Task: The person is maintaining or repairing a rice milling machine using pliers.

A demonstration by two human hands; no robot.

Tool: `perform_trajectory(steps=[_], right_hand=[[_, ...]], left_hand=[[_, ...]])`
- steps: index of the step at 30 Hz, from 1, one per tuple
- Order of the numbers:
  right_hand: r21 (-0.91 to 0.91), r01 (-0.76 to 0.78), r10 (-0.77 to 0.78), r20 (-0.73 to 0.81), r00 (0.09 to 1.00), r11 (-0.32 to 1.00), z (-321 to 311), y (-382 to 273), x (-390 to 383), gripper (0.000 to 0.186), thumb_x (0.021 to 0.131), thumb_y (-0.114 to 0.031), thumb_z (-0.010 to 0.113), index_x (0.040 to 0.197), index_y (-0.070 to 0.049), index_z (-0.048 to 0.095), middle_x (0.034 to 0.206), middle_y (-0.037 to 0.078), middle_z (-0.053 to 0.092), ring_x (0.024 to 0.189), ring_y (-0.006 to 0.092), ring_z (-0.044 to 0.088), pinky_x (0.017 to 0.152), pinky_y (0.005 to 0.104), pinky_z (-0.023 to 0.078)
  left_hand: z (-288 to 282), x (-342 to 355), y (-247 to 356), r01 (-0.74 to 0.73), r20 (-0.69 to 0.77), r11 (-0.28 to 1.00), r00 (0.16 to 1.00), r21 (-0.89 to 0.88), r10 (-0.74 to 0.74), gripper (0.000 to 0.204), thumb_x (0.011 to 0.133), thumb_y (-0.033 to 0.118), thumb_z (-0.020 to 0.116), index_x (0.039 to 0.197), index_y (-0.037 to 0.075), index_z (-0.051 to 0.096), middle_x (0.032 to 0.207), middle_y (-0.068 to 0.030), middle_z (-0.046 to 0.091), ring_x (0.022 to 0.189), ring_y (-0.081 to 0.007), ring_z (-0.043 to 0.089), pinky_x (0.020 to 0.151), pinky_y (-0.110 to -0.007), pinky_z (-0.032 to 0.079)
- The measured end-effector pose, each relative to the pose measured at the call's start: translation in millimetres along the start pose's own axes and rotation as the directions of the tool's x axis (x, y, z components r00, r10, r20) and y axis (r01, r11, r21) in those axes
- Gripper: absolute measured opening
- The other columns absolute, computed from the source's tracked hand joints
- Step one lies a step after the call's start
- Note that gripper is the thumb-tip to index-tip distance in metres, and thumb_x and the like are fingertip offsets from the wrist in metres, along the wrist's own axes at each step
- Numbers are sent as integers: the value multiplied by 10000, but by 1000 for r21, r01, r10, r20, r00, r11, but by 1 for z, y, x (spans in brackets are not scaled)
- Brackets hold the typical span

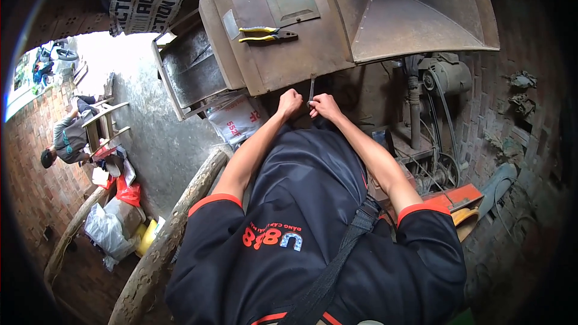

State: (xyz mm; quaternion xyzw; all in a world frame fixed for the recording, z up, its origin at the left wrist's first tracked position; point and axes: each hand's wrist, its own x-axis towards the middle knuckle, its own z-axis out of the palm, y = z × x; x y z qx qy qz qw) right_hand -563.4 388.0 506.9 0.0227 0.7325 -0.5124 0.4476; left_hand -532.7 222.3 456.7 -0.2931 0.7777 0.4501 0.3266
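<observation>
A large rusty sheet-metal machine housing (301,48) stands in front of me. My right hand (326,106) is closed on a slim metal wrench (312,88). The wrench points away from me, and its far end meets the housing's near edge. Just to the left, my left hand (291,102) is closed under that same edge; anything between its fingers is hidden. Pliers (268,34) with yellow and dark handles lie on top of the housing, beside a small greenish hatch (291,0).
To the right are a motor (448,74) and a drive belt (442,111). A printed white sack (235,119) sits below the housing. Rough wooden poles (162,235) run along my left. Another person (67,135) sits far left near bags. A patterned sack (150,0) hangs at the top.
</observation>
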Motion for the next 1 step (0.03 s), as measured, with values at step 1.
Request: perform_trajectory(steps=[1], right_hand=[[-31, 4, -2, 52, 999, 1000, -6, 3, 4, 159, 846, -64, 536, 802, 57, 628, 681, 171, 658, 588, 215, 673, 534, 301, 550]], left_hand=[[-9, -2, -2, -1, 6, 998, 1000, -61, 1, 316, 775, 281, 628, 996, 58, 661, 898, -184, 666, 849, -260, 644, 757, -346, 492]])
